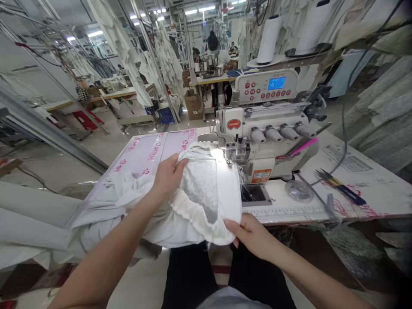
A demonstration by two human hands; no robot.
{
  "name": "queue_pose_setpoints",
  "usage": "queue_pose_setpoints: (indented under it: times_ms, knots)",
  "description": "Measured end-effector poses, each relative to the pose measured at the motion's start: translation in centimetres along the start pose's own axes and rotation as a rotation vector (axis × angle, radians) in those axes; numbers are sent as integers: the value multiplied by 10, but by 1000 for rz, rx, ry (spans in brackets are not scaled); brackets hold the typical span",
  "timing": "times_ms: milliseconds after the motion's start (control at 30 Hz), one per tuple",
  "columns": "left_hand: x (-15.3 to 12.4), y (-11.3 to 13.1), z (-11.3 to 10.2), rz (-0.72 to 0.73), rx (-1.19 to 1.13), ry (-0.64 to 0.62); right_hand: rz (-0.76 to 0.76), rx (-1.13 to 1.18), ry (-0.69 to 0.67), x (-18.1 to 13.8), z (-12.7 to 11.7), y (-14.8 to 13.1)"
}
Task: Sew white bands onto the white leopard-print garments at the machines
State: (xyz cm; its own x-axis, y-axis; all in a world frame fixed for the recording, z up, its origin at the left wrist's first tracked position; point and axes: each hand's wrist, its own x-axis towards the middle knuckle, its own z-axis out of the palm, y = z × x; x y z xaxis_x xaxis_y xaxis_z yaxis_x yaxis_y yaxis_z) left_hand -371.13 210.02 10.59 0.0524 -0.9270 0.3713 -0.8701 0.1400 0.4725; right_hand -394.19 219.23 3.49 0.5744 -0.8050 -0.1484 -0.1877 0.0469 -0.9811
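Note:
A white garment (230,197) with a gathered elastic edge is stretched between my two hands at the overlock sewing machine (233,124). Its upper right edge lies under the lit presser foot area. My left hand (169,174) is closed on the garment's left side, thumb on top. At the lower right corner, my right hand (247,234) pinches the cloth between thumb and fingers. Inside the opening shows a greyish patterned layer. The rest of the cloth lies bunched to the left on the table.
Thread snips (343,186) and a clear round plastic case (299,191) lie right of the machine on the sewing table (289,210). A control panel (267,86) with a blue screen tops the machine. Thread cones (268,40) stand behind. Hanging garments and other workstations fill the background.

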Motion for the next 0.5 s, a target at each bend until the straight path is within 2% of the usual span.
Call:
queue_pose_setpoints:
  times_ms: [100,167,200,267,333,433,500]
  knots:
    - [9,1,7,14,-22,74,-33,19,15,17,-14,-3]
    - [0,9,11,141,-26,111,-44,41,21,28,-23,-5]
    - [-9,15,12,238,-21,83,-44,57,17,32,-27,-6]
    - [-33,28,13,438,-5,-76,-44,98,-1,41,-34,-9]
    - [-57,39,11,562,-13,-268,-45,166,-23,47,-40,-11]
    - [-87,49,0,604,-22,-540,-28,258,0,48,-40,-13]
    - [-107,53,-12,574,-47,-824,21,302,21,36,-29,-14]
